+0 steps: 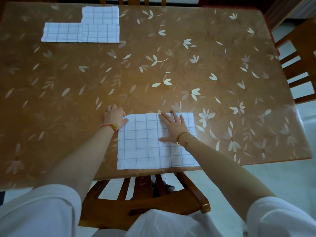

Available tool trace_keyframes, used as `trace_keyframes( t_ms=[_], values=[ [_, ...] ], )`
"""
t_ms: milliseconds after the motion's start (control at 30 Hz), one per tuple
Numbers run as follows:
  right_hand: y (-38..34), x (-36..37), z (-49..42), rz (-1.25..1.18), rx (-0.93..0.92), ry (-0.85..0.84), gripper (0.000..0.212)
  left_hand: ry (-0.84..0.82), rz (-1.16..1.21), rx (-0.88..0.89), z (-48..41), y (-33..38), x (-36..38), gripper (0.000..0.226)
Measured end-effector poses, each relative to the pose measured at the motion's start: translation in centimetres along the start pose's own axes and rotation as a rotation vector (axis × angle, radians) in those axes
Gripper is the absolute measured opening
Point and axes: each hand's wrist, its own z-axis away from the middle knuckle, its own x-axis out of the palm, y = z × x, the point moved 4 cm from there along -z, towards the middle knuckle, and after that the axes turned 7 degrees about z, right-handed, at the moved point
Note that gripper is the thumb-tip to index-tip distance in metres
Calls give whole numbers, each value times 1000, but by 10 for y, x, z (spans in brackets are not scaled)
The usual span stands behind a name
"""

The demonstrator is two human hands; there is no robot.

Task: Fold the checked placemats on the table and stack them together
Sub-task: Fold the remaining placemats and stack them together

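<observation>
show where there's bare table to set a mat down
Free: brown floral table, its middle between the folded white checked placemats far left and the near checked placemat, plus its right side. Crowded: near edge, with left hand and right hand.

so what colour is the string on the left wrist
Red string with a yellow bead; head view.

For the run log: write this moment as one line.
phase: folding | left hand: thumb on near placemat far-left corner, grip unclear | right hand: flat on it | other placemats: far left
</observation>
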Motion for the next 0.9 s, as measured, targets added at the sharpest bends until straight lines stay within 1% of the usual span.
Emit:
trace_keyframes(
  t_ms=[100, 167, 267, 367, 467, 533, 600, 667, 733, 800, 900],
  values=[
    [0, 2, -1, -1, 1, -17, 109, -66, -19, -45, -1, -4, 3, 44],
    [1, 3, -3, -3, 6, -27, 110, -76, 42, -82, 0, -7, 6, 46],
    [1, 4, -4, 2, 9, -34, 111, -5, 264, -89, 3, -13, 10, 33],
    [-1, 4, -4, 17, 11, -55, 113, 102, 509, -33, 13, -11, 4, 26],
    [-1, 2, -4, 30, 11, -71, 114, 177, 607, 59, 22, -4, -5, 23],
    [-2, 2, -4, 33, 9, -75, 115, 188, 647, 103, 28, 3, -11, 24],
    [-3, 1, -2, 52, 11, -83, 116, 138, 735, 130, 36, 16, -18, 23],
    [-2, 3, -3, 67, 13, -90, 118, 39, 855, 161, 47, 38, -24, 19],
    [-2, 1, -1, 56, 8, -91, 119, -57, 969, 170, 52, 58, -25, 21],
    [-2, 5, -2, 49, -12, -98, 119, -106, 1026, 161, 54, 75, -23, 23],
    [-1, 5, -3, 112, 16, -81, 120, -161, 1094, 124, 58, 101, -18, 21]
  ],
)
